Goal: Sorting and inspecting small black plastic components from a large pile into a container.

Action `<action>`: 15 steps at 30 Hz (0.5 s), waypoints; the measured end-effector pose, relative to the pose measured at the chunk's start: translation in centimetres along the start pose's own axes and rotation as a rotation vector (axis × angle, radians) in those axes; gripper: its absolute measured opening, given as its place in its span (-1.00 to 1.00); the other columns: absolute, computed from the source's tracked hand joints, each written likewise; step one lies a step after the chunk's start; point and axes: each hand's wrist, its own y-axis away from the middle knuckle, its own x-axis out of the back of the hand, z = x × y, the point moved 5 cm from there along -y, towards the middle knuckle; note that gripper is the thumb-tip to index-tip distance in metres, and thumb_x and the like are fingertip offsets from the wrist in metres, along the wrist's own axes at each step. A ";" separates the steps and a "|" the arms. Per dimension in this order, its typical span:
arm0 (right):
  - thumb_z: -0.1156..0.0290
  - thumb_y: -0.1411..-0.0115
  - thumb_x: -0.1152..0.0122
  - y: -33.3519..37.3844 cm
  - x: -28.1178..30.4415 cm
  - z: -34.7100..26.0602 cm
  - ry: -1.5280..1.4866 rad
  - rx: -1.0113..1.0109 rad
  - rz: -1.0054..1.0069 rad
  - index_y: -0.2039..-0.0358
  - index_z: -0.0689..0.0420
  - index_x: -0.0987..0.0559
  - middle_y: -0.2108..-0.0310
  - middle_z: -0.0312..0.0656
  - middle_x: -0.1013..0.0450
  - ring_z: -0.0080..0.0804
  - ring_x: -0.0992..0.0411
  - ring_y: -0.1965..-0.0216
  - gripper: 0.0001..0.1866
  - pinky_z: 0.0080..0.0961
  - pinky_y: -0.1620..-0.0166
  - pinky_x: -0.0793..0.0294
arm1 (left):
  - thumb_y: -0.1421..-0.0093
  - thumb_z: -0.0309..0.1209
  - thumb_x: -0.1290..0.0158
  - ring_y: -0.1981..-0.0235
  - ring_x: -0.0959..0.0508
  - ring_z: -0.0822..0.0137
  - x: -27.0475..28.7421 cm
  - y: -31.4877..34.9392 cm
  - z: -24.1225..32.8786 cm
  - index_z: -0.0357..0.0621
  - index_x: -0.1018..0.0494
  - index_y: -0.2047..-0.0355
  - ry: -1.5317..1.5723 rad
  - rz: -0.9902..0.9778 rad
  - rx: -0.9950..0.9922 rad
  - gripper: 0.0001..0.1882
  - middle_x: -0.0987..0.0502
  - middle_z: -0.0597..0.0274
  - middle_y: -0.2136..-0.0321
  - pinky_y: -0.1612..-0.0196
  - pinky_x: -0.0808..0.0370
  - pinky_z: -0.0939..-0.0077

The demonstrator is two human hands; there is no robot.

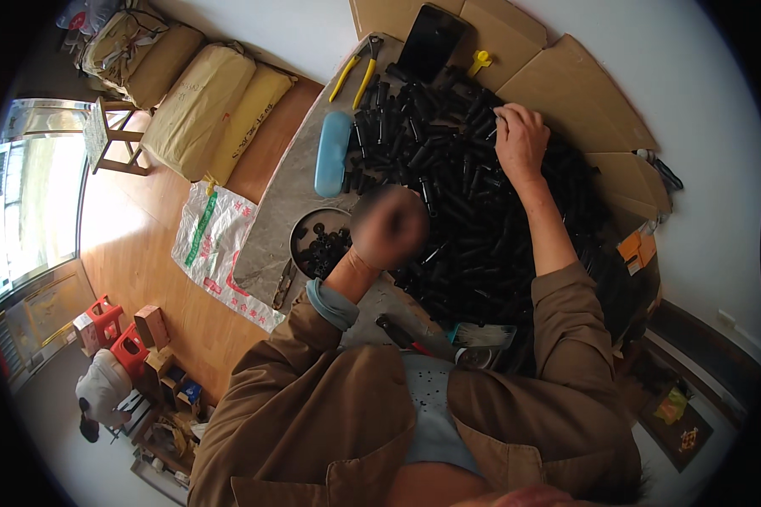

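A large heap of short black tube-like pieces (pixel 465 198) covers much of the table, some with shiny metal parts. Over its far right side, my right hand (pixel 522 139) has its fingers pinched together; what they hold at the tips is too small to make out. My left hand (pixel 389 226) is over the heap's left edge, badly blurred, with something dark at its middle and its fingers unclear. Just beside that wrist sits a round tray (pixel 296 241) of small black ring-like parts. A light blue case (pixel 331 155) lies beyond it.
Yellow-handled pliers (pixel 357 72), a black tablet-like device (pixel 431 42) and a yellow key-shaped piece (pixel 479 62) lie at the far side. Cardboard (pixel 571 93) borders the heap. Red-handled pliers (pixel 402 334) and a clear box (pixel 482 335) are near me. Another person (pixel 106 389) is at lower left.
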 end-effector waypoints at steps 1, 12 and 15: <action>0.39 -0.14 -0.13 -0.4 -0.6 0.6 0.003 -0.007 0.002 0.27 0.01 -0.61 0.17 -0.36 -0.47 -0.27 -0.37 0.07 -0.85 -0.26 0.04 -0.32 | -0.28 -0.17 0.08 0.59 -0.30 0.41 -0.1 0.0 -0.2 -0.05 -0.41 0.24 0.014 -0.009 0.015 -0.75 -0.34 0.33 0.56 0.68 -0.17 0.64; 0.26 -0.16 -0.12 -4.4 -6.7 -0.4 -0.015 -0.118 -0.205 0.21 0.01 -0.60 0.20 -0.24 -0.50 -0.21 -0.44 0.12 -0.77 -0.30 0.09 -0.43 | -0.27 -0.13 0.13 0.50 -0.41 0.31 -0.1 0.4 -0.5 -0.06 -0.43 0.30 0.046 -0.054 -0.014 -0.71 -0.43 0.27 0.47 0.58 -0.28 0.49; 0.24 -0.13 -0.14 -4.9 -8.0 -0.5 0.103 -0.073 -0.229 0.19 -0.01 -0.59 0.21 -0.24 -0.50 -0.20 -0.45 0.13 -0.75 -0.26 0.09 -0.43 | -0.27 -0.13 0.15 0.43 -0.48 0.25 -0.7 0.2 -0.4 -0.08 -0.44 0.27 0.058 -0.046 -0.025 -0.69 -0.49 0.21 0.40 0.53 -0.37 0.43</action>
